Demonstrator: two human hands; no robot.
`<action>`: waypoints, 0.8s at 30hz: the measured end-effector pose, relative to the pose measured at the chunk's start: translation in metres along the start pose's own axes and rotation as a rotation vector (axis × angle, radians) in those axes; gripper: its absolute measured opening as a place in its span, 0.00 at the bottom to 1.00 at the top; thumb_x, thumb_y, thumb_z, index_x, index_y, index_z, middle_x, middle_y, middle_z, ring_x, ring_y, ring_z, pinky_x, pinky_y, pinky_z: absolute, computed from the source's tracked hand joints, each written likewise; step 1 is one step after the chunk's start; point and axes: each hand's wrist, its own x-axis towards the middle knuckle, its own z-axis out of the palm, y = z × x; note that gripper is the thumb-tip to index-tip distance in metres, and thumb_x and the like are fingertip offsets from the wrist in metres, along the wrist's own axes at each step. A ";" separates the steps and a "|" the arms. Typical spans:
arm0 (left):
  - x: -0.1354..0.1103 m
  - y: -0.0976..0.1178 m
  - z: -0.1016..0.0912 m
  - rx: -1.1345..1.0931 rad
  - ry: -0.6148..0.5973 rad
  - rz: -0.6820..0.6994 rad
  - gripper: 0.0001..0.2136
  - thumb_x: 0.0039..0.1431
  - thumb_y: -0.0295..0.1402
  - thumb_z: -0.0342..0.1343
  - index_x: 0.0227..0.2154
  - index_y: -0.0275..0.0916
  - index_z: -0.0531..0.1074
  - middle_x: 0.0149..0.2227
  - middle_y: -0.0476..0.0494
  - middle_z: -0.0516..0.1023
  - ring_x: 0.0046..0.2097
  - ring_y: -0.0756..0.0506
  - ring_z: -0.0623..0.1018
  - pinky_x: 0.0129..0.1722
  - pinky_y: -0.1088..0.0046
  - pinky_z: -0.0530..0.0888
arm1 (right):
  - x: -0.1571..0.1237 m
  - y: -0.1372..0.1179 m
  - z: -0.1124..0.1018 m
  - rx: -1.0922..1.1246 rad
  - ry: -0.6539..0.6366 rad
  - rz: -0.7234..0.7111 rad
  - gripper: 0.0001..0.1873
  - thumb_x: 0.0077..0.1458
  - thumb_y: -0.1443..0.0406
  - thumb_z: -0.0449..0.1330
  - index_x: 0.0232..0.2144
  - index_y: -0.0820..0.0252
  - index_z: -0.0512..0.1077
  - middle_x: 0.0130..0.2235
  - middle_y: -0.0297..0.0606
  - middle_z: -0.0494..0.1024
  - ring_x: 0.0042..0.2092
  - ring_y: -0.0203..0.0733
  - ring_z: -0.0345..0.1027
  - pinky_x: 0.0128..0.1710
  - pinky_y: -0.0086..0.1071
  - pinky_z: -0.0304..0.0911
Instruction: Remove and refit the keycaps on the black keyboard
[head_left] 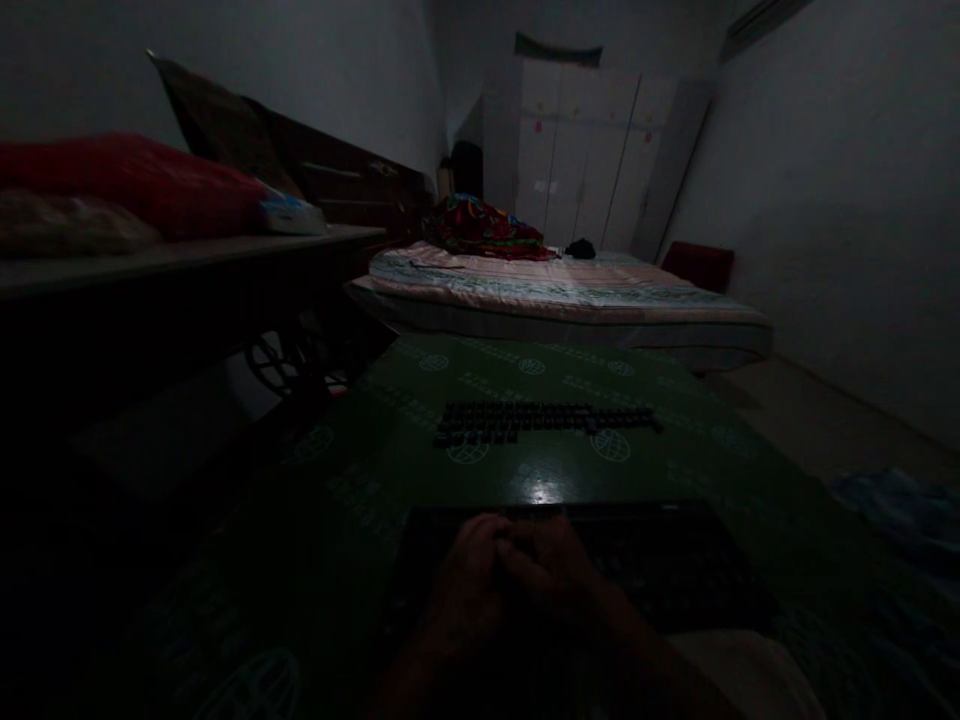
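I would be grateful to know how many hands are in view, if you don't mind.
2: the left hand and the right hand, close together near the far edge of the dark keyboard. No third hand shows, though deep shadow could hide details.

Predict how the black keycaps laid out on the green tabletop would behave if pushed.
The black keycaps look small, so each is probably light. Lying loose in rows, they would likely scatter. The green tabletop shines, so they may slide.

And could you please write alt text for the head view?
Two hands meet over a dark keyboard on a green table in dim light. Keycaps lie in rows beyond the keyboard; a bed stands behind the table.
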 end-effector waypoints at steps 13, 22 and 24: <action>-0.002 -0.017 0.006 0.033 0.026 0.113 0.20 0.50 0.25 0.46 0.47 0.40 0.66 0.48 0.39 0.71 0.51 0.41 0.69 0.51 0.57 0.68 | 0.002 0.007 0.003 0.125 0.087 0.113 0.18 0.56 0.58 0.49 0.24 0.62 0.71 0.24 0.35 0.74 0.25 0.34 0.65 0.25 0.25 0.56; -0.001 -0.014 0.003 -0.007 -0.036 0.165 0.21 0.48 0.24 0.46 0.47 0.40 0.67 0.50 0.40 0.69 0.53 0.41 0.66 0.53 0.58 0.67 | 0.006 0.015 0.006 0.310 0.131 0.187 0.18 0.53 0.54 0.52 0.22 0.62 0.68 0.23 0.32 0.70 0.26 0.33 0.62 0.25 0.25 0.57; -0.002 -0.013 0.001 -0.022 -0.034 0.176 0.21 0.50 0.25 0.46 0.48 0.41 0.65 0.51 0.40 0.69 0.53 0.42 0.66 0.53 0.58 0.66 | 0.007 0.015 0.006 0.336 0.136 0.193 0.18 0.52 0.54 0.53 0.21 0.62 0.68 0.23 0.32 0.69 0.26 0.33 0.61 0.26 0.25 0.57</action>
